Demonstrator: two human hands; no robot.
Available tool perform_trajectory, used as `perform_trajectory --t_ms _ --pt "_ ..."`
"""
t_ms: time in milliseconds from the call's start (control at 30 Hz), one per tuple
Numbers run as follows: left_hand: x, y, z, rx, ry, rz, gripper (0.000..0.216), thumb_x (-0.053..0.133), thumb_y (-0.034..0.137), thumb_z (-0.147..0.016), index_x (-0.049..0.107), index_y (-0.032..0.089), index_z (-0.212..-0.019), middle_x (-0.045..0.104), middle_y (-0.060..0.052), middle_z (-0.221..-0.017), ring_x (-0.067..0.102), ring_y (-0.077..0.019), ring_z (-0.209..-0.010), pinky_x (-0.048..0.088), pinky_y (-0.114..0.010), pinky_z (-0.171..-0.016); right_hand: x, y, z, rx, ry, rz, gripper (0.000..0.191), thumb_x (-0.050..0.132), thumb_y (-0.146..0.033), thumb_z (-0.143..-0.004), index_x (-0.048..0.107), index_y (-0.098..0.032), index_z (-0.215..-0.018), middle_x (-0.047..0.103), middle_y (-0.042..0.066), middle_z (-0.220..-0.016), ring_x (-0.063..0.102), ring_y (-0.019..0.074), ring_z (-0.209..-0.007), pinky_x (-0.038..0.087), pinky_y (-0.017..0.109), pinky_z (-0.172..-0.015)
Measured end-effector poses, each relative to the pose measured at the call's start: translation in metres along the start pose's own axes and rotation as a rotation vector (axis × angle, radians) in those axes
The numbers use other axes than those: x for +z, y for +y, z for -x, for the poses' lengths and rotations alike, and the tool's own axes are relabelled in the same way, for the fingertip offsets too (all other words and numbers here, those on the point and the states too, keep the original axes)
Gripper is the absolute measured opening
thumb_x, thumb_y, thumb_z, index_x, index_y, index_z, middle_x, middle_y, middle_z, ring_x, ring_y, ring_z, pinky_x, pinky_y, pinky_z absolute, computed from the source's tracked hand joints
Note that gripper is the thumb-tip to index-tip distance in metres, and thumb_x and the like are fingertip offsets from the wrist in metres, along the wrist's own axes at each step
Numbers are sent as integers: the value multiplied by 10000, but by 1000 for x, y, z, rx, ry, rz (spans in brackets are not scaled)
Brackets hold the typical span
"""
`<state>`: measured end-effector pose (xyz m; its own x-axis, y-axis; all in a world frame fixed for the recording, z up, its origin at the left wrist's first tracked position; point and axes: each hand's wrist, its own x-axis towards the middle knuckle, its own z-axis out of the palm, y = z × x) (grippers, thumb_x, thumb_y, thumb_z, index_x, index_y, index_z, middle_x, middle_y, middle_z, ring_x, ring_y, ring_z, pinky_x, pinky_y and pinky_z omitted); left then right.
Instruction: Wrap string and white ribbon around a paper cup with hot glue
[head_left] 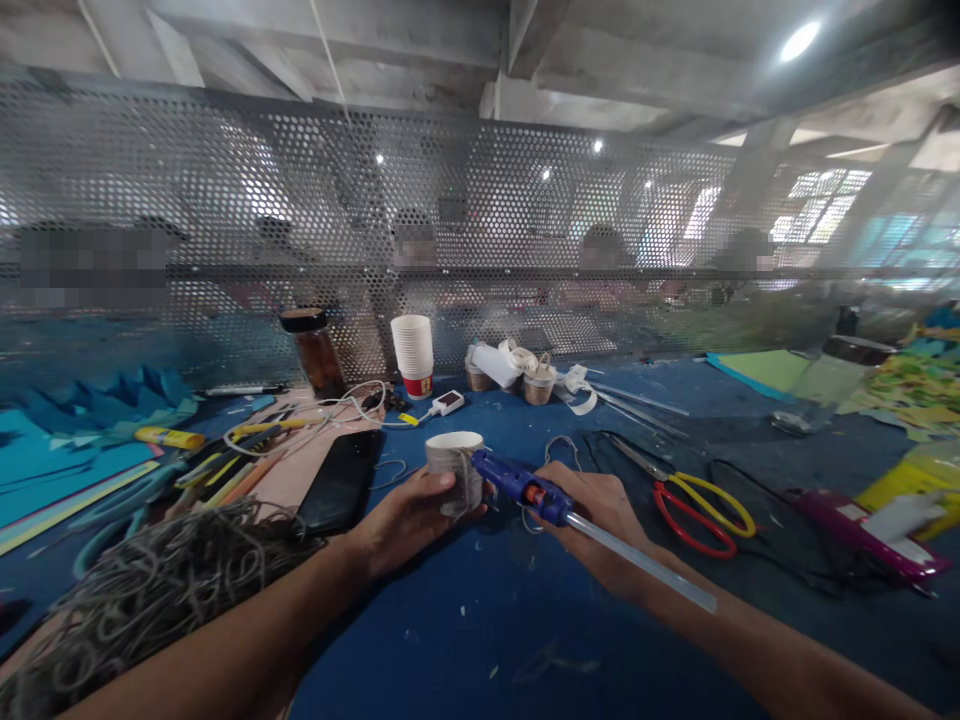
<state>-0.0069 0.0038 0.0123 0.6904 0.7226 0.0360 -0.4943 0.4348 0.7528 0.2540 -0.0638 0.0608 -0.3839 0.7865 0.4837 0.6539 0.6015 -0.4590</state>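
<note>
My left hand (405,518) is closed around a small paper cup (452,468) partly wrapped in grey cord, holding it upright above the blue table (465,640). My right hand (600,515) grips a blue glue gun (525,487) with a clear glue stick (645,565) sticking out of its back. The gun's nozzle points left and touches the side of the cup.
A heap of grey cord (150,590) lies at the lower left, next to a black phone (341,480). Red and yellow scissors (690,495) lie to the right. Stacked paper cups (414,355), a brown jar (315,352), wrapped cups (538,380) and a perforated metal screen (480,220) stand behind, with people beyond.
</note>
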Motion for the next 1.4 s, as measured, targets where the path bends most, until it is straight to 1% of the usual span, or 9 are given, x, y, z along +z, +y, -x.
perform_trajectory --t_ms 267,500,633,800,1033,1233,1333,1400 --pt "0 1 0 -5 -7 17 298 611 211 -937 701 160 -1217 767 -102 -1112 699 -232 -1056 462 -452 -1082 -1 0 0 -3 3 23 177 492 -326 -1014 606 -200 -963 656 3 -731 585 138 -592 366 257 -592" --pt "-3 0 0 -6 -19 38 325 592 215 -946 683 163 -1254 752 -116 -1194 685 -243 -1117 458 -449 -1083 -2 0 -1 -16 9 34 156 496 -308 -1009 593 -200 -949 649 2 -726 580 138 -585 360 252 -585" --pt "-6 0 0 -2 -45 54 305 579 220 -956 692 162 -1234 756 -113 -1184 688 -240 -1111 450 -459 -1088 -2 1 0 -7 2 41 164 491 -311 -1012 593 -201 -947 643 -1 -724 577 138 -592 360 254 -595" --pt "-8 0 0 -7 -45 79 297 587 228 -951 699 165 -1219 763 -104 -1159 687 -236 -1102 441 -464 -1091 -1 3 1 2 -1 50 157 498 -319 -1013 592 -203 -962 648 -5 -734 570 134 -594 350 255 -595" --pt "-7 0 1 -22 -57 66 338 599 256 -949 674 163 -1265 746 -119 -1219 673 -253 -1152 425 -465 -1104 -2 3 0 2 -5 56 152 483 -304 -1022 587 -205 -969 629 -14 -733 555 130 -597 342 260 -598" --pt "-7 1 2 -22 -57 73 329 608 249 -943 670 173 -1257 745 -116 -1219 673 -252 -1155 428 -465 -1102 -2 3 0 -4 14 53 138 504 -304 -1018 585 -207 -962 626 -24 -731 550 123 -594 339 257 -600" --pt "-7 1 2 -20 -43 81 330 615 251 -938 666 184 -1257 744 -110 -1224 677 -253 -1150 429 -471 -1099 -1 4 0 4 10 56 114 524 -300 -1013 584 -211 -975 638 -25 -740 556 122 -603 340 252 -606" --pt "-6 1 2 -25 -32 71 339 621 261 -932 669 170 -1255 745 -120 -1221 676 -260 -1151 433 -467 -1093 -2 5 0 4 12 48 109 529 -299 -1015 581 -211 -977 643 -25 -741 555 121 -604 342 249 -610"
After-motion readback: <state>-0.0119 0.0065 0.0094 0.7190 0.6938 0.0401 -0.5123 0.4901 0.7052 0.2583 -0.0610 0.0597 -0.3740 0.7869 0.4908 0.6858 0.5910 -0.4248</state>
